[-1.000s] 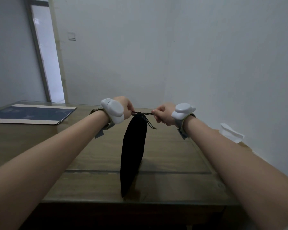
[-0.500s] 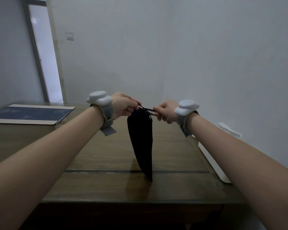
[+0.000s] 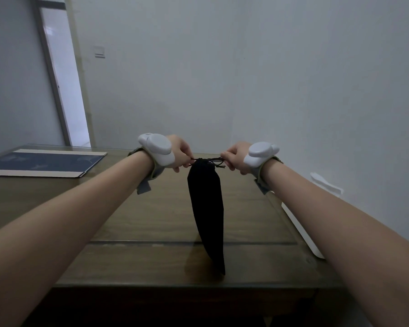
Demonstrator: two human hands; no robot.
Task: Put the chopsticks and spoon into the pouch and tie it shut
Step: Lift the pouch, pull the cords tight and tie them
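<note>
A long black fabric pouch [image 3: 207,215] hangs in the air over the wooden table [image 3: 139,220], its gathered mouth at the top and its tip near the table's front edge. Thin dark drawstrings [image 3: 210,160] run out sideways from the mouth. My left hand [image 3: 181,153] pinches the cord on the left, and my right hand [image 3: 236,158] pinches the cord on the right. The cords look taut between them. No chopsticks or spoon are visible; the pouch's inside is hidden. Both wrists carry white devices on straps.
A blue and cream flat board [image 3: 43,162] lies at the table's far left. A white flat object [image 3: 302,234] lies along the right edge, and a white plastic piece [image 3: 326,184] sits beside the wall. Walls stand close behind and to the right; a doorway [image 3: 64,90] opens at back left.
My hands have moved apart, stretching the drawstrings sideways. The pouch's lower end swung from left of centre to slightly right, and the mouth looks more tightly gathered.
</note>
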